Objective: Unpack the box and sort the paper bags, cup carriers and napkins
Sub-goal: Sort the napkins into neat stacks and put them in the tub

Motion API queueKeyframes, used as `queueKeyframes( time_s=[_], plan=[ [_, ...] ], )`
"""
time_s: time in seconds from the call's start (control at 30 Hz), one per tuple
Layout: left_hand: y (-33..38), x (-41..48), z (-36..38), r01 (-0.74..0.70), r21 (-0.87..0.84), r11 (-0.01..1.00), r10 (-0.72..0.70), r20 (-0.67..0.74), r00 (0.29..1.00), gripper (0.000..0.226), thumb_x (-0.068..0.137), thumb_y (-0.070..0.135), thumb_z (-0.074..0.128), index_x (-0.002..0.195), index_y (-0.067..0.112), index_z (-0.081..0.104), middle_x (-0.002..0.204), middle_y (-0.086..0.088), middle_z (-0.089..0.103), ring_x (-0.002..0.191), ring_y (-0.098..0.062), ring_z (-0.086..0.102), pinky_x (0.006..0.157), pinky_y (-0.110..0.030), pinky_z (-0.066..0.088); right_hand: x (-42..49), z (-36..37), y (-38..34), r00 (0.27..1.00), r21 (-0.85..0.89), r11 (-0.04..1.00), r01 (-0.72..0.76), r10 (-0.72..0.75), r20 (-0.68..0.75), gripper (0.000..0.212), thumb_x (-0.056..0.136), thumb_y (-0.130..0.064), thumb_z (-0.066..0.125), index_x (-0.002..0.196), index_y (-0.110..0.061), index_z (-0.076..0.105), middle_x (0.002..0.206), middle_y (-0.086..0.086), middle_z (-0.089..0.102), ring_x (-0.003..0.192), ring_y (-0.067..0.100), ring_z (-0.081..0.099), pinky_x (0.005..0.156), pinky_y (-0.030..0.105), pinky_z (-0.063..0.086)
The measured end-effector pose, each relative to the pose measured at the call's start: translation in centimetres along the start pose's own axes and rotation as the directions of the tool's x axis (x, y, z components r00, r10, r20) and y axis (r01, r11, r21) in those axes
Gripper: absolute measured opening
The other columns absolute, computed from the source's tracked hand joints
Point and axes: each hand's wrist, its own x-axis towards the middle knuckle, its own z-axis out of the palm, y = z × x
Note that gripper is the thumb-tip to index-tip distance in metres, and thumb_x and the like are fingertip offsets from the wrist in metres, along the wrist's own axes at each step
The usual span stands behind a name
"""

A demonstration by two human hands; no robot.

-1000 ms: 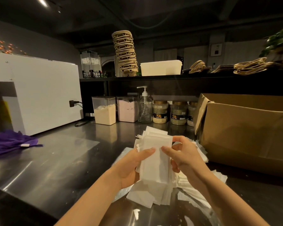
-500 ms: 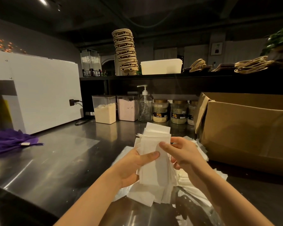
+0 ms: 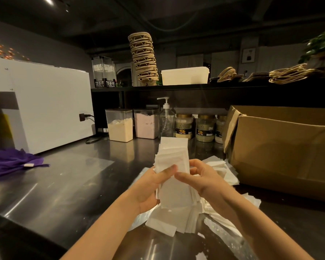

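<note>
- Clearly, in the head view, the napkin step is in hand. At the centre of the frame the left hand (image 3: 150,186) and right hand (image 3: 201,177) both grasp one upright sheaf of napkins (image 3: 174,158), thumbs across its front and fingers curled round its sides.
- Below and to the right of the hands, loose napkins (image 3: 221,170) lie scattered on the steel counter (image 3: 64,184), reaching the foot of the cardboard box (image 3: 281,152) at the right of the frame.
- On the upper shelf, cup carriers (image 3: 144,59) stand stacked at upper centre and paper bags (image 3: 289,74) lie flat at upper right, so those two sorts look largely done.
- The next move, as I judge it, calls for squaring the sheaf's uneven edges, setting it down as one tidy pile and then gathering the loose sheets. Thin paper fans and slips, so an even squeeze matters.
</note>
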Motion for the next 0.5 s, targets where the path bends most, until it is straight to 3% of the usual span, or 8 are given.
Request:
queueKeyframes(
  time_s=[0.17,0.37,0.5],
  plan=[
    [0.02,0.12,0.02,0.004,-0.025,1.0,-0.004,-0.006,1.0,0.04,0.081,0.031,0.065,0.121,0.027,0.063,0.116,-0.013,0.069,0.112,-0.033,0.064,0.092,-0.051,0.054,0.21,0.07,0.03,0.999,-0.03,1.0,0.006,-0.008,-0.052,0.037,0.082,-0.026,0.072,0.114,-0.023,0.054,0.102,-0.006,0.064,0.091,0.01,0.062,0.069,0.023,0.049],
    [-0.06,0.14,-0.06,-0.012,0.002,1.0,0.012,-0.034,0.999,0.044,0.081,0.032,0.066,0.124,0.026,0.057,0.108,-0.009,0.072,0.102,-0.028,0.069,0.082,-0.046,0.058,0.11,-0.05,0.28,0.998,-0.031,0.999,0.035,-0.037,-0.053,0.029,0.083,-0.026,0.071,0.107,-0.024,0.055,0.102,-0.001,0.066,0.092,0.013,0.064,0.075,0.029,0.053],
    [-0.05,0.03,0.15,0.017,0.0,1.0,-0.017,0.0,1.0,0.049,0.079,0.032,0.068,0.126,0.025,0.056,0.105,-0.007,0.072,0.099,-0.025,0.071,0.084,-0.046,0.057,0.13,-0.23,-0.09,0.988,-0.015,0.997,0.075,-0.077,-0.133,0.027,0.08,-0.036,0.072,0.099,-0.023,0.057,0.097,-0.003,0.066,0.087,0.011,0.065,0.066,0.026,0.054]
  ],
)
